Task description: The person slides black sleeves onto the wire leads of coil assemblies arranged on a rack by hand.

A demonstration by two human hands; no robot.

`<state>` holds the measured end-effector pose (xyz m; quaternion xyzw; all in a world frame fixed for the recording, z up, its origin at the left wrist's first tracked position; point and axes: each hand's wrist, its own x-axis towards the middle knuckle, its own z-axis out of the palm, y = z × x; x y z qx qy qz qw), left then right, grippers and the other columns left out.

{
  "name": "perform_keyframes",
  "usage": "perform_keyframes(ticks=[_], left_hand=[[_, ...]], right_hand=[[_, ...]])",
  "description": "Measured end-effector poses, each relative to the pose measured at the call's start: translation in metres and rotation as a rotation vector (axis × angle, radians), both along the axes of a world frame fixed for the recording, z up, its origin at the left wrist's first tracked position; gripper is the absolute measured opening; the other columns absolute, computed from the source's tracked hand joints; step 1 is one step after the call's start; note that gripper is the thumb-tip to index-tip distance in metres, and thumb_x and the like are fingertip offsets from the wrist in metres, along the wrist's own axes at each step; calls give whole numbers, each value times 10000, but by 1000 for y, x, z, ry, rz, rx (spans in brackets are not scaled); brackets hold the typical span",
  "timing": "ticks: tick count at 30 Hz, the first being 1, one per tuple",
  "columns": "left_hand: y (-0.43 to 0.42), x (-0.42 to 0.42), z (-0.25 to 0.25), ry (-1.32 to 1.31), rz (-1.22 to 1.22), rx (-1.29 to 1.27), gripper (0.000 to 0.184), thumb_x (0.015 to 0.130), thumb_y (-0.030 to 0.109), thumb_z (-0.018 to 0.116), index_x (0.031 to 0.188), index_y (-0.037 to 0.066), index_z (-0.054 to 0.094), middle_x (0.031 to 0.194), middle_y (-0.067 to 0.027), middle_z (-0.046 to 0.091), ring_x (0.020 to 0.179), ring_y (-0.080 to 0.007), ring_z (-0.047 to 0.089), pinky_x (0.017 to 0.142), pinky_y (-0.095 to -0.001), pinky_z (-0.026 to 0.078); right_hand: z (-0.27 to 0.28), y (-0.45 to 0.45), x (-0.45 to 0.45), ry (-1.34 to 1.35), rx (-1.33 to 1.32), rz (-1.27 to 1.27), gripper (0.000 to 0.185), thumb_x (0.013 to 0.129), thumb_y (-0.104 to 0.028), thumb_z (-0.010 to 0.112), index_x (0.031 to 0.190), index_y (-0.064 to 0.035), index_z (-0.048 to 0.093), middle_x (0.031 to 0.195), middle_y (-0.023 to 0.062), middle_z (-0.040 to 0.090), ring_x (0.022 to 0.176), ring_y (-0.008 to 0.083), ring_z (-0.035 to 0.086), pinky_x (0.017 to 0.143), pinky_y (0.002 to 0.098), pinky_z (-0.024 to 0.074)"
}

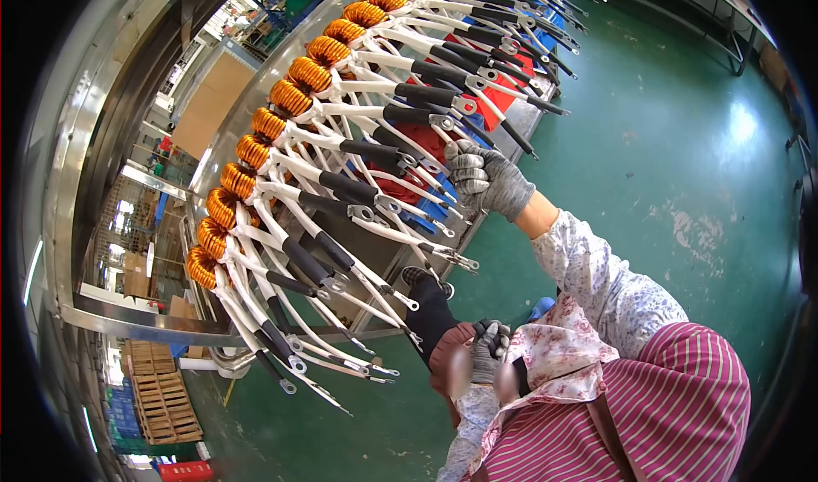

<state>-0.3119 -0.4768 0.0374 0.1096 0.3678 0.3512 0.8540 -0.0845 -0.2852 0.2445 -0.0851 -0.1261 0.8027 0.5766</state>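
Observation:
Orange copper-wound rings (290,98) hang in a long row, with white cables (298,194) in black sleeves and metal lugs fanning out from them. My right hand (490,179), in a grey glove, is closed round the end of one white cable at the row's outer side. My left hand (489,346), gloved too, is closed low in front of my body, away from the rings. Dark material shows at its fingers, but what it holds is not clear.
A metal frame (128,316) runs along the left. Under the cables are red and blue items (490,98) on a metal surface. Wooden pallets (162,392) stand at the lower left. The floor (665,141) is green. A bench (724,13) is at the upper right.

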Motion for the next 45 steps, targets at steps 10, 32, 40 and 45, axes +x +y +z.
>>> perform_keyframes(ticks=[10, 32, 40, 45], left_hand=[[-1, -1, -2, 1, 17, 0, 112, 880, 152, 527, 879, 41, 540, 675, -59, 565, 461, -112, 477, 370, -193, 362], [0, 4, -10, -29, 108, -80, 144, 885, 169, 518, 946, 39, 533, 713, -79, 571, 498, -146, 505, 357, -195, 371], [3, 7, -9, -102, 125, -108, 195, 899, 187, 492, 1006, 29, 530, 782, -109, 590, 585, -187, 561, 379, -219, 426], [3, 8, 6, 25, 86, -21, 170, 893, 212, 511, 994, 77, 538, 777, -78, 599, 568, -157, 558, 367, -202, 392]], right_hand=[[-1, -3, -18, -1422, 134, -819, 286, 903, -290, 481, 899, -14, 554, 615, 70, 552, 494, 178, 500, 499, 325, 419], [-51, 8, 1, -868, -7, -582, 333, 906, -360, 462, 870, -52, 584, 763, 58, 612, 545, 117, 539, 512, 239, 444], [-60, -8, -15, -362, 54, -93, 267, 892, -306, 513, 939, -47, 562, 809, 27, 590, 738, 122, 575, 716, 267, 503], [-50, -17, -23, -134, 6, -166, 191, 902, -234, 503, 892, -45, 535, 771, 35, 566, 667, 129, 546, 728, 282, 505]])
